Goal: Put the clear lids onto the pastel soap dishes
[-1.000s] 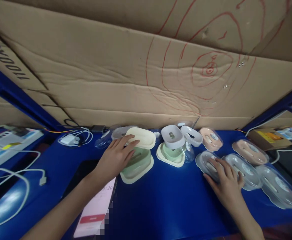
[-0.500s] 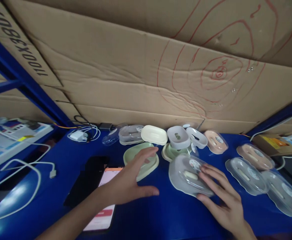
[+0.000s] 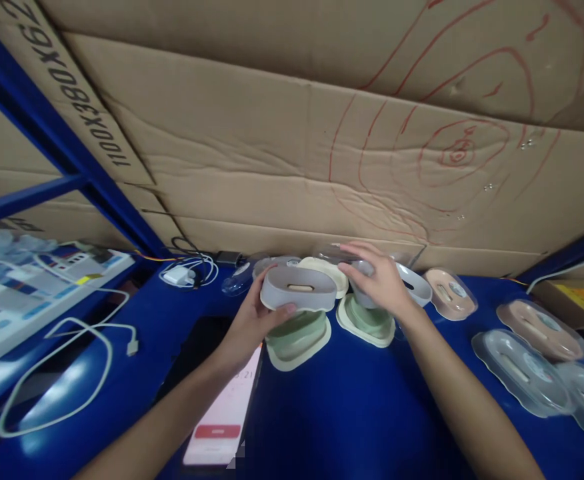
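My left hand (image 3: 265, 313) grips a grey oval dish (image 3: 299, 290) by its left end, thumb along the near side, holding it over a green dish with a cream base (image 3: 299, 340). At the back, my right hand (image 3: 375, 277) has its fingers at a clear plastic lid (image 3: 329, 253), above another grey dish (image 3: 365, 298); the fingertips partly overlap both. Under that dish sits a second green dish (image 3: 369, 320) with a cream rim. A cream dish (image 3: 328, 272) lies behind the held one.
Lidded dishes, pink (image 3: 451, 295) and grey (image 3: 519, 370), lie at the right. A lit phone (image 3: 217, 427) rests near my left forearm. White cables (image 3: 117, 327) and a power strip (image 3: 97, 280) are at the left. Cardboard (image 3: 252, 147) stands behind.
The clear lid has come off the grey dish. My left hand has taken hold of that dish, while my right hand has moved back and left with the lid. The view has shifted slightly.
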### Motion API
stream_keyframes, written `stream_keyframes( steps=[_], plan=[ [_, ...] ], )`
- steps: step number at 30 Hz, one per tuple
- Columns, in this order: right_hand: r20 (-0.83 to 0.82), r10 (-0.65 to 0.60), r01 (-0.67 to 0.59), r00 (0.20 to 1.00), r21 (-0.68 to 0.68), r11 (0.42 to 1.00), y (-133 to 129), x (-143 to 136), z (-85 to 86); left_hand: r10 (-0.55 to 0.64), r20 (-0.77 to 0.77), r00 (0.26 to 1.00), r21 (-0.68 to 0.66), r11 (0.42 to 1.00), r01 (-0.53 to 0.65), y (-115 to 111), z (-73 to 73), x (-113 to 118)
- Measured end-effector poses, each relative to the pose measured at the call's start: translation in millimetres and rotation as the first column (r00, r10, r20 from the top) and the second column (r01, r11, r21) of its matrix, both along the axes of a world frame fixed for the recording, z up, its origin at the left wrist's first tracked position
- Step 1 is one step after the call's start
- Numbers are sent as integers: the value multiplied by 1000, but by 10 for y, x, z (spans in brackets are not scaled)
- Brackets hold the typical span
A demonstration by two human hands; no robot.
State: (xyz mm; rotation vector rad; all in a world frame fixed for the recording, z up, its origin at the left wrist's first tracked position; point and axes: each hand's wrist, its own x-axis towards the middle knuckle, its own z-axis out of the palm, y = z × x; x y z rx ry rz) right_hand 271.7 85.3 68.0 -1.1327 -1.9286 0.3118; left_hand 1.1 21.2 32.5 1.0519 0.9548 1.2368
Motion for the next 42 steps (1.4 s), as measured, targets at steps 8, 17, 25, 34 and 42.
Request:
stream_keyframes(
  steps=[8, 17, 25, 34, 42],
  plan=[
    [217, 323, -322, 921, -41, 946, -214, -131, 34, -10, -64, 998, 56, 998, 14, 25, -77, -26],
    [124, 296, -298, 947, 0, 954, -209, -118, 147, 107, -345, 933, 285, 959, -5, 41, -267, -105],
    [487, 19, -19, 873, -6, 1000, -52, 351, 99, 372, -669, 643, 403, 909, -105, 321, -365, -285],
    [560, -307, 350, 770, 32, 936, -507, 1646, 258, 422, -858, 292, 459, 886, 69, 288, -453, -304],
    [673, -531, 665, 515, 77, 743, -1972, 2752, -862, 475, -841, 259, 512, 854, 95, 234, -390, -257]
  ],
)
